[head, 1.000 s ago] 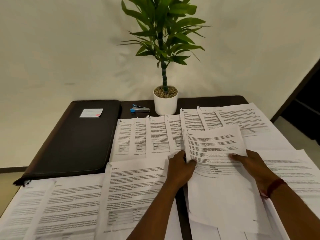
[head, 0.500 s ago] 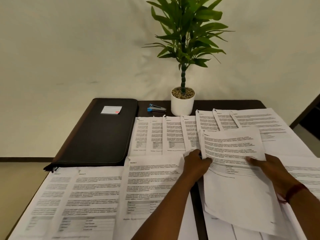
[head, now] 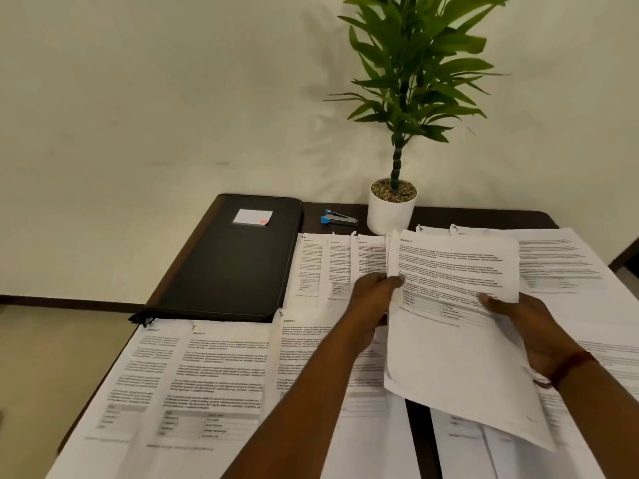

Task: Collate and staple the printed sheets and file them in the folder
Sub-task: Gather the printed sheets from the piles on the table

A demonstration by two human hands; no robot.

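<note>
I hold a thin stack of printed sheets (head: 453, 326) lifted off the table at the right of centre. My left hand (head: 371, 302) pinches its left edge, thumb on top. My right hand (head: 529, 326) grips its right edge, thumb on the printed face. Several stapled sets of printed pages (head: 325, 267) lie fanned in a row behind my hands. More printed pages (head: 193, 378) cover the near left of the table. A black closed folder (head: 224, 267) with a white label lies at the back left. A blue stapler (head: 337, 217) sits beside it at the back.
A potted plant in a white pot (head: 390, 210) stands at the back, right of the stapler. More printed pages (head: 567, 261) spread over the far right. The dark table (head: 418, 423) shows as a strip between the near sheets. A pale wall rises behind.
The stack has risen off the table and tilted up toward me, held at both edges. The view has swung left, so everything sits further right in frame.
</note>
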